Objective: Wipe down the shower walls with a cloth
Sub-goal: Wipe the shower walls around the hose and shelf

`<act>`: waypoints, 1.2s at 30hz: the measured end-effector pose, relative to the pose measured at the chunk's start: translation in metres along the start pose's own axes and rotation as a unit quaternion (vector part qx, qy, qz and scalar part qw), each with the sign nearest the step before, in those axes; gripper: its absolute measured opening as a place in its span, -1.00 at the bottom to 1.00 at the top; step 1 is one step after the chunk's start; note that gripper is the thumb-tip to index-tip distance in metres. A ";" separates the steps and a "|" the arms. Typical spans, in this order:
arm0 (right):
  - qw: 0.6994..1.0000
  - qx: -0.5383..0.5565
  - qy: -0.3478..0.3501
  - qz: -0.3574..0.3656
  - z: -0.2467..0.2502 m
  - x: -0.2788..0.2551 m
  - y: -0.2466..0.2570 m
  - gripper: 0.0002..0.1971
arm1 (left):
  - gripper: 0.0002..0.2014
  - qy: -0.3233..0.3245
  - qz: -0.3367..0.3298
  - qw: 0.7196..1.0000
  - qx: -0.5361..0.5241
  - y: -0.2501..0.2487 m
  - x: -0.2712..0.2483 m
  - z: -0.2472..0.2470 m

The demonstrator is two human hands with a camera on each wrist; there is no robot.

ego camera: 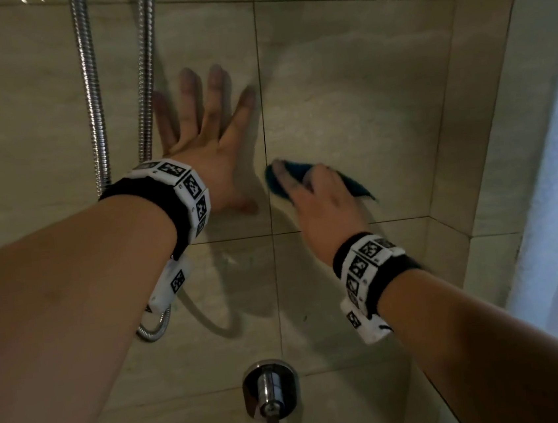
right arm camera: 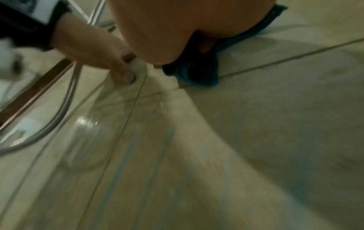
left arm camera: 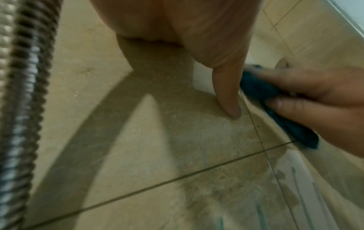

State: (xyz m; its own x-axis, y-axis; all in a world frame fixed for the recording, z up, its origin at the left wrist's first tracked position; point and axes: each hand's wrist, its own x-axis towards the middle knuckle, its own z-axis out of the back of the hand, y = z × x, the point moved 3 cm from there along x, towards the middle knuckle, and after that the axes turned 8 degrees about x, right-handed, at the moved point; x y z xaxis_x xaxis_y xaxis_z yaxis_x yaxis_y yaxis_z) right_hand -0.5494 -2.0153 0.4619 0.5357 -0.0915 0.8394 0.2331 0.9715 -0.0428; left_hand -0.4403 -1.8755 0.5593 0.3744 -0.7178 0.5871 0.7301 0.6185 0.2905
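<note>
The stall is sitting in dim, greenish-tan light, with pale daylight coming in from the right edge of the head view. Both arms and the shower hose (ego camera: 91, 93) are casting soft shadows across the tiled wall (ego camera: 362, 99). The fingertips of the left hand (ego camera: 204, 140) and the cloth (ego camera: 301, 178) are smearing with motion blur. The right wrist view is blurring heavily, with streaky glare on wet tile; lines are bowing at the edges.

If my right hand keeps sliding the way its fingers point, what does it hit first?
Probably the left hand, whose thumb lies flat on the tiled wall just beyond the right hand and its blue cloth. The gap looks small.
</note>
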 end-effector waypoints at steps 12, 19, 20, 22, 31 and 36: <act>0.988 -0.076 0.070 0.114 0.016 0.011 -0.020 -0.18 | 0.58 -0.021 -0.001 1.000 0.007 -0.001 0.000 -0.002; 0.999 -0.033 -0.025 0.029 0.017 0.025 -0.010 -0.26 | 0.56 -0.023 -0.013 1.000 0.012 0.003 -0.003 -0.004; 0.998 -0.040 0.005 0.043 0.009 0.012 -0.009 -0.22 | 0.55 -0.018 -0.012 1.000 0.010 0.003 -0.003 -0.003; 0.992 -0.054 0.074 0.089 -0.002 -0.011 -0.011 -0.17 | 0.51 -0.012 -0.010 1.000 0.004 0.001 -0.004 0.000; 0.998 -0.049 -0.010 0.045 0.038 0.036 -0.030 -0.24 | 0.60 -0.027 -0.019 0.999 0.013 0.005 -0.001 -0.005; 0.999 -0.025 -0.043 0.024 0.018 0.021 -0.020 -0.23 | 0.55 -0.023 -0.021 0.999 0.010 0.004 -0.003 -0.005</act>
State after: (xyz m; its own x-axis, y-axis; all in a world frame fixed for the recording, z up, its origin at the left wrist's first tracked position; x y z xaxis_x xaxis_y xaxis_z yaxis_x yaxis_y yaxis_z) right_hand -0.5572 -2.0324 0.4901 0.4769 -0.0242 0.8786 0.2498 0.9621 -0.1090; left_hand -0.4358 -1.8727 0.5546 0.3167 -0.7275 0.6087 0.7329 0.5951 0.3298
